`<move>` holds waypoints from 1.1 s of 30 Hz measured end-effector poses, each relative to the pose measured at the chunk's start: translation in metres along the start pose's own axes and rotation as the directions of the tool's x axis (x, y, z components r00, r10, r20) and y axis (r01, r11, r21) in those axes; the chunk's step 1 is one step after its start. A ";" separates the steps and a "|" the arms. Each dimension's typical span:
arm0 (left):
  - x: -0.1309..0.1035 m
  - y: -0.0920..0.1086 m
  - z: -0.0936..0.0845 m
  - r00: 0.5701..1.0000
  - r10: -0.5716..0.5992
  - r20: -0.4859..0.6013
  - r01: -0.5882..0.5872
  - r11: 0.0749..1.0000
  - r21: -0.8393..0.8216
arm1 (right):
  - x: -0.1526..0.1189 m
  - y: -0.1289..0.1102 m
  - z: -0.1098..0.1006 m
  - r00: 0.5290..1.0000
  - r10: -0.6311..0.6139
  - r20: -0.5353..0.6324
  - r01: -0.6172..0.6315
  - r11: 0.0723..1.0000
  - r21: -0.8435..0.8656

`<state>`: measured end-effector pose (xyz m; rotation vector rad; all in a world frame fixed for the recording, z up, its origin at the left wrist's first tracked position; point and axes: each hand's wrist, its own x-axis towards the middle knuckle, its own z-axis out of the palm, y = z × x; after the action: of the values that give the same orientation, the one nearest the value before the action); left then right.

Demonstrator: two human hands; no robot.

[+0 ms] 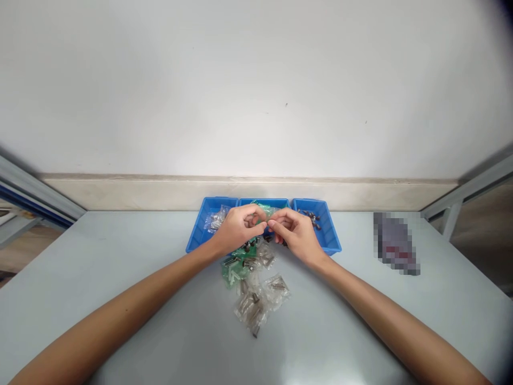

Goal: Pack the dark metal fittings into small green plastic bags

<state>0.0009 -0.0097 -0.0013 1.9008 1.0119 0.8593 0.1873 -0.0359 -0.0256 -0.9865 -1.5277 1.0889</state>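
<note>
My left hand (240,227) and my right hand (296,232) meet fingertip to fingertip over the front of the middle blue bin (245,202). Both are closed in a pinch; what they grip is too small or hidden to make out. Green plastic bags (269,209) show in that bin, just behind the fingers. Beneath the hands, dark brown round-headed pieces (251,245) lie with a green bag of metal parts (235,271) and a clear bag (265,254). Closer to me are more clear bags of hardware (252,307).
The left blue bin (196,235) holds clear bags with small pale parts (217,219). Several brown pieces (315,218) lie in the right blue bin (332,235). A pixelated dark item (396,243) rests on the grey table (160,331) at right. A wall (256,96) stands behind the bins.
</note>
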 end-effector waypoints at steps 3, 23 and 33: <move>0.000 0.000 0.001 1.000 -0.007 0.019 0.008 0.999 -0.040 | 0.000 -0.002 0.000 1.000 -0.003 0.012 0.003 1.000 -0.015; 0.003 0.010 -0.011 0.996 -0.074 0.050 0.068 0.990 0.127 | 0.001 -0.003 -0.001 1.000 0.014 0.009 -0.014 0.999 0.037; 0.010 0.033 -0.062 0.991 -0.124 -0.049 0.129 0.795 0.592 | 0.001 -0.003 -0.002 0.997 0.072 0.004 -0.072 0.995 0.062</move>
<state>-0.0356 0.0075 0.0573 2.3052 1.5294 0.4923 0.1884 -0.0353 -0.0222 -1.0045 -1.4609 1.1816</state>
